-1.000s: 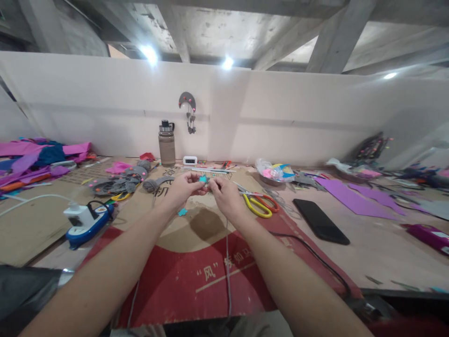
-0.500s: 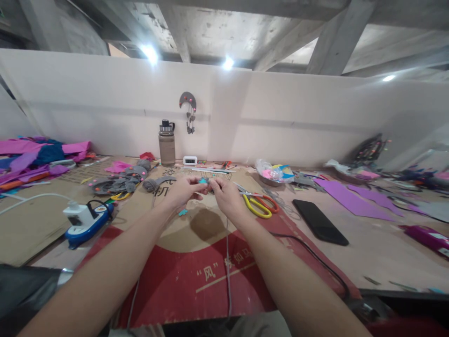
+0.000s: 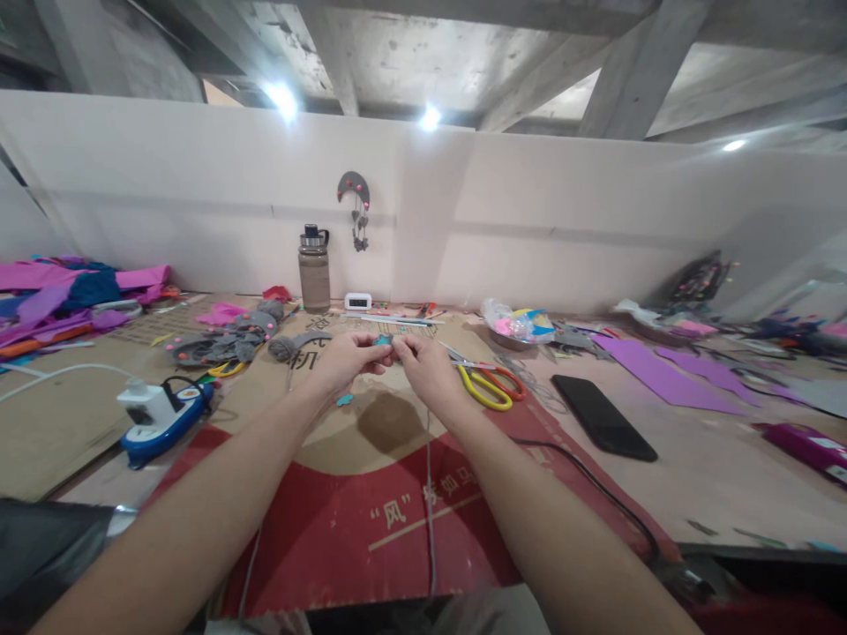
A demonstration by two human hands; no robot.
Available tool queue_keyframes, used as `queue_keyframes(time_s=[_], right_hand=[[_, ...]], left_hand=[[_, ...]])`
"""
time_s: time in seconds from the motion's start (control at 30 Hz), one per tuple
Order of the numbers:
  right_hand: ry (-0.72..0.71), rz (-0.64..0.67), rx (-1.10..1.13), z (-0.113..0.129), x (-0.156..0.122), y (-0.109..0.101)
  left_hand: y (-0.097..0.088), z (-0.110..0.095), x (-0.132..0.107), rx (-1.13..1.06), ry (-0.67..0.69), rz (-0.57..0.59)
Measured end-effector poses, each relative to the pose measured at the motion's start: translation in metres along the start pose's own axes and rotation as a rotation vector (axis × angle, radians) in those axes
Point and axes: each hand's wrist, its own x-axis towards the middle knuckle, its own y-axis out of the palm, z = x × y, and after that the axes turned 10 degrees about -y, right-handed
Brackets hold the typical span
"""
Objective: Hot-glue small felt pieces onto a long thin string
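Note:
Above the cardboard, my left hand [image 3: 350, 363] pinches a small teal felt piece [image 3: 382, 339] between thumb and fingertips. My right hand [image 3: 424, 369] meets it from the right, thumb and fingers closed at the piece's edge, where something grey shows but is mostly hidden. A thin grey cord [image 3: 430, 503] hangs below my right hand and runs toward the front edge. Under my left hand lies a second teal felt piece [image 3: 345, 399]. Scissors [image 3: 486, 388] with yellow and orange handles rest just right of my right hand.
A blue power strip [image 3: 165, 423], grey felt scraps [image 3: 221, 344] and a bottle [image 3: 315, 273] stand left and behind. On the right are a phone [image 3: 602, 416], purple felt sheets [image 3: 662, 375] and a bowl of packets [image 3: 520, 328]. A dark cable [image 3: 595, 481] crosses the cardboard [image 3: 318, 547].
The teal piece between my fingertips has tilted slightly and looks darker, with less of the grey bit showing beside it. Both hands have stayed in nearly the same place.

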Motion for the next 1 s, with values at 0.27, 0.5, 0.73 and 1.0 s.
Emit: queue_keyframes(time_s=[0.27,0.5,0.73,1.0], right_hand=[[-0.006,0.046,-0.054,0.0,0.0,0.0],[-0.005,0.075,0.108,-0.009,0.003,0.006],[0.057,-0.035,0.226,-0.007,0.003,0.01],[0.104,-0.122,0.311,-0.008,0.003,0.011]], left_hand=[[0.001,0.002,0.001,0.006,0.025,-0.007],[0.004,-0.001,0.0,-0.004,-0.02,-0.033],[0.002,0.001,0.003,-0.014,-0.011,-0.083],[0.002,0.004,0.002,-0.066,0.008,-0.058]])
